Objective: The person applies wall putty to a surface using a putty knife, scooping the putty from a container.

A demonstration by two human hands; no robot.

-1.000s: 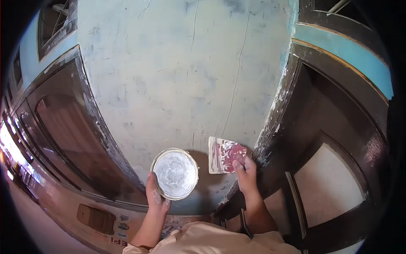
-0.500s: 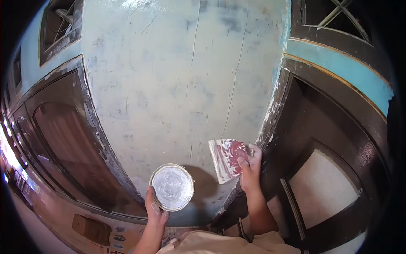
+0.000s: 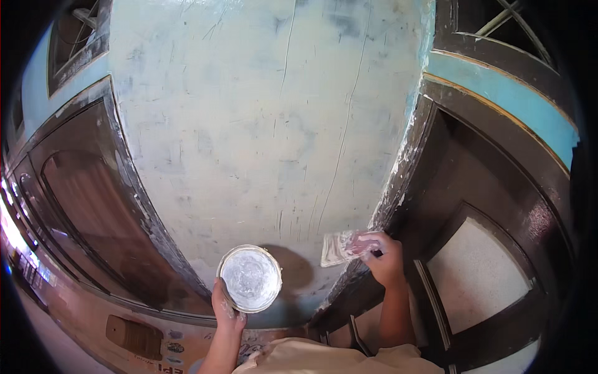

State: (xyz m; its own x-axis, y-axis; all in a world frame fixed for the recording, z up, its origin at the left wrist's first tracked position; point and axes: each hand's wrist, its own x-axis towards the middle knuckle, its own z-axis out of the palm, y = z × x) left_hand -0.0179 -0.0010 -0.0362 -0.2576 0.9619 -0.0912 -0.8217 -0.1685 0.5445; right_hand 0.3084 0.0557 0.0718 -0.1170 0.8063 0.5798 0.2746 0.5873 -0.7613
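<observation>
My left hand (image 3: 227, 306) grips a round, shallow tub (image 3: 278, 274) from its left side and below. White putty (image 3: 251, 278) coats the inside of the tub, whose open top faces me. To the right, my right hand (image 3: 382, 254) is closed around a flat putty spreader (image 3: 337, 249) with a reddish grip part and a blade smeared with cream-white putty. The blade points left, near the lower part of the wall (image 3: 249, 143); I cannot tell whether it touches. White smears mark my left hand.
Cracks and patchy putty cover the pale wall. A dark wooden door (image 3: 84, 193) stands on the left, and a dark panelled door (image 3: 486, 268) on the right. Low at the left, a brown object (image 3: 134, 337) lies on a printed sheet, perhaps cardboard.
My right hand has moved a little right and turned, so the spreader shows flatter and more edge-on. The tub has shifted slightly left, and the view has tilted a little.
</observation>
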